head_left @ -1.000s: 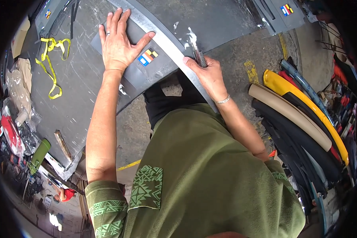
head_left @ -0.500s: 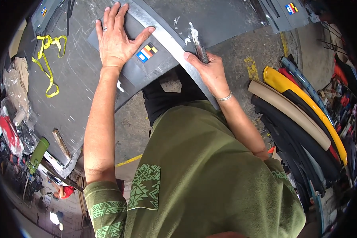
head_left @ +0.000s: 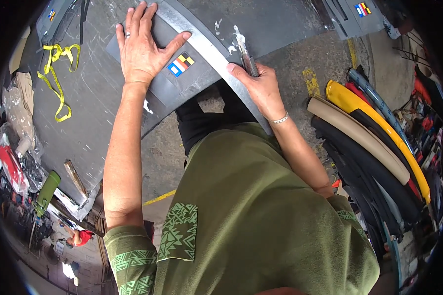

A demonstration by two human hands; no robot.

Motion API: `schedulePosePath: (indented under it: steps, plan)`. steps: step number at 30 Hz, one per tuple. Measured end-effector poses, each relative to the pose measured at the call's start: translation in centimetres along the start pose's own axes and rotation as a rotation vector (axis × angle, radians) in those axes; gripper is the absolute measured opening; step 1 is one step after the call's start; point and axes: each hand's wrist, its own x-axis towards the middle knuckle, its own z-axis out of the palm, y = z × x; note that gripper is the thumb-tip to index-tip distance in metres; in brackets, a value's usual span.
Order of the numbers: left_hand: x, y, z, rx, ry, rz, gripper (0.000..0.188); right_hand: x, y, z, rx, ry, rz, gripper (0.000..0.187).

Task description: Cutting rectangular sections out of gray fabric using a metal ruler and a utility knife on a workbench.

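A long metal straightedge (head_left: 209, 51) lies across a dark grey sheet (head_left: 178, 91) that bears a colourful patch (head_left: 181, 64). My left hand (head_left: 142, 51) is spread flat on the sheet, its thumb reaching the straightedge and its fingertips near the far edge of view. A utility knife (head_left: 247, 59) is gripped in my right hand (head_left: 260, 88), pointing away from me. The right thumb rests on the straightedge. Whether the knife's tip touches the sheet is hard to make out against white marks on the table (head_left: 93, 98).
A yellow strap (head_left: 55, 81) lies at the table's left. Rolls of material, among them a yellow roll (head_left: 374, 132) and a tan roll (head_left: 354, 137), stand at right. Another grey sheet with a patch (head_left: 354, 22) is at the far right. A person in red (head_left: 83, 238) appears lower left.
The view has shifted very slightly. Both hands, the straightedge and the knife keep their places, and a shoe shows more plainly at the far right.
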Motion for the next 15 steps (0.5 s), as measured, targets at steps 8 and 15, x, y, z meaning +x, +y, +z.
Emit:
schedulePosePath:
  steps: [8, 15]
  plan:
    - [0.10, 0.13, -0.03, -0.003, 0.000, -0.003, 0.099, 0.27, 0.53, -0.15, -0.021, -0.004, -0.029, 0.043]
    - [-0.08, 0.06, -0.26, 0.021, -0.001, 0.000, 0.099, 0.19, 0.63, -0.06, -0.029, -0.002, -0.022, 0.044]
